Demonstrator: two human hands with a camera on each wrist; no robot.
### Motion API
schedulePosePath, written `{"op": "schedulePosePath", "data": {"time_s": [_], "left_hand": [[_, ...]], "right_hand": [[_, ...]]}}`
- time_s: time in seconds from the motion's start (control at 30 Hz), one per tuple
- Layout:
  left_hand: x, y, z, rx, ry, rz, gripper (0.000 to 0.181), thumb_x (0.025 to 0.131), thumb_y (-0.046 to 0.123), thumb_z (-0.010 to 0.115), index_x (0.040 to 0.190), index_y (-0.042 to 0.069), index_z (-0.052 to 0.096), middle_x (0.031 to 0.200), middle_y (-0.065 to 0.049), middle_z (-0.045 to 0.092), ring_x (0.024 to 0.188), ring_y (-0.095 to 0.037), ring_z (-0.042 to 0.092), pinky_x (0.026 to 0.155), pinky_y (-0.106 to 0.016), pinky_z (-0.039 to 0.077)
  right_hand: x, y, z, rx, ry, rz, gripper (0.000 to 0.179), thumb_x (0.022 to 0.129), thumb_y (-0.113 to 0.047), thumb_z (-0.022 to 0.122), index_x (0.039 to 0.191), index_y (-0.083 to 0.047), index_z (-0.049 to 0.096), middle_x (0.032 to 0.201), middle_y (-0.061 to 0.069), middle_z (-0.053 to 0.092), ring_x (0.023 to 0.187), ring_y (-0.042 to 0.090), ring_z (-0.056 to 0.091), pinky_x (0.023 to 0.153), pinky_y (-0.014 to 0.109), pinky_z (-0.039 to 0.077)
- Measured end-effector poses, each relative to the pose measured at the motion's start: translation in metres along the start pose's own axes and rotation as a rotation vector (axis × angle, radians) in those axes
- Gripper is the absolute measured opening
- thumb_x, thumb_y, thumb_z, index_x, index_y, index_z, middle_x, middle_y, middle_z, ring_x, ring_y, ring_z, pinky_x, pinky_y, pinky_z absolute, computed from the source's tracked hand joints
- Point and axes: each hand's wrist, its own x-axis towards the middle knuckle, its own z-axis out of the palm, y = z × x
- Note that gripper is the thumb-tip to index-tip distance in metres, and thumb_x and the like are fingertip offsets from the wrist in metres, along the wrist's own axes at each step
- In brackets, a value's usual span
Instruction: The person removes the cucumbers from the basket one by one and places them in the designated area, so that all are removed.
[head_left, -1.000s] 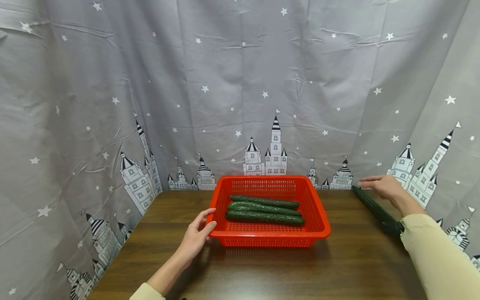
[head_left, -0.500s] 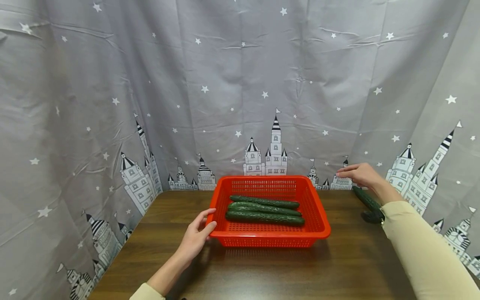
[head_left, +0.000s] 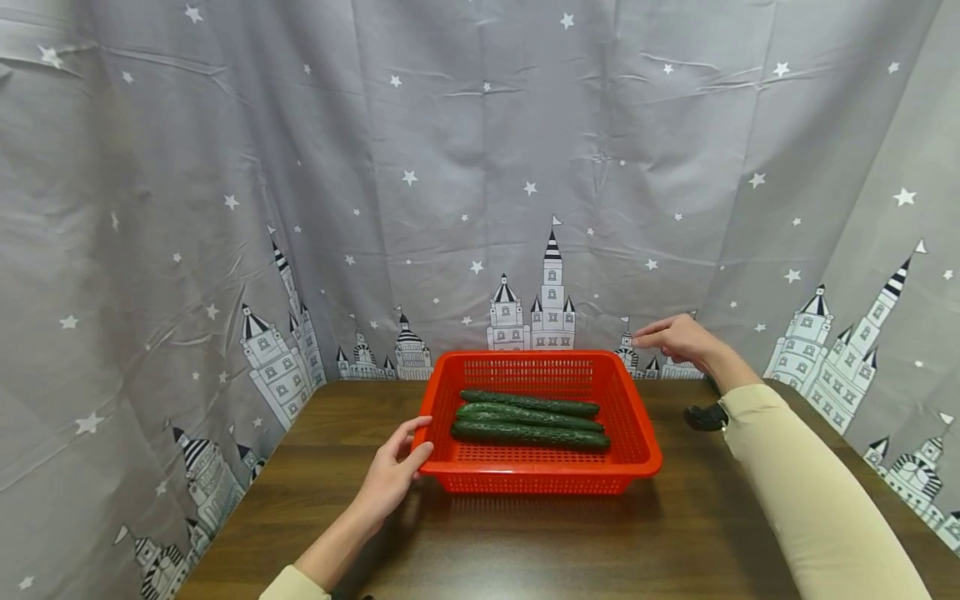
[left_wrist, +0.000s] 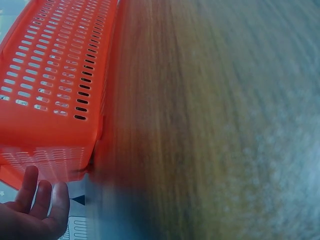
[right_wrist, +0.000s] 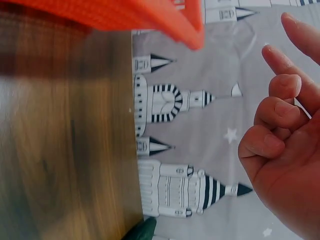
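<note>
My left hand (head_left: 392, 467) holds the left rim of a red plastic basket (head_left: 540, 468), thumb and index finger at the edge. In the left wrist view its other fingers (left_wrist: 60, 202) lie beside the basket's end wall. Three dark green cucumbers (head_left: 528, 421) lie side by side in the basket. My right hand (head_left: 678, 337) hovers past the basket's back right corner with nothing in it; the right wrist view shows thumb and index finger extended and the other fingers curled. Another cucumber (right_wrist: 142, 230) lies on the table at the right, mostly hidden by my right arm in the head view.
The basket stands on a brown wooden table (head_left: 540, 550) near its back edge. Behind and at both sides hangs a grey curtain (head_left: 450, 208) printed with stars and castles. A black wrist band (head_left: 705, 417) shows at my right sleeve.
My right hand has moved left, from above the loose cucumber toward the basket's back right corner. My sleeve now hides most of that cucumber. The left hand and basket have stayed put.
</note>
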Motion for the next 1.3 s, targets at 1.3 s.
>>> {"op": "schedulePosePath", "data": {"time_s": [1.3], "left_hand": [[-0.003,0.003,0.001,-0.008,0.000,0.016,0.044,0.099,0.020,0.064,0.142,0.018,0.055,0.119,-0.018,0.063,0.085,-0.017,0.059,0.072,-0.032,0.054]], "right_hand": [[0.057,-0.017,0.115,0.098,-0.154,0.019,0.044,0.087,-0.025,0.079,0.124,-0.003,0.071,0.055,-0.010,0.047,0.050,0.007,0.035,0.052,0.024,0.031]]}}
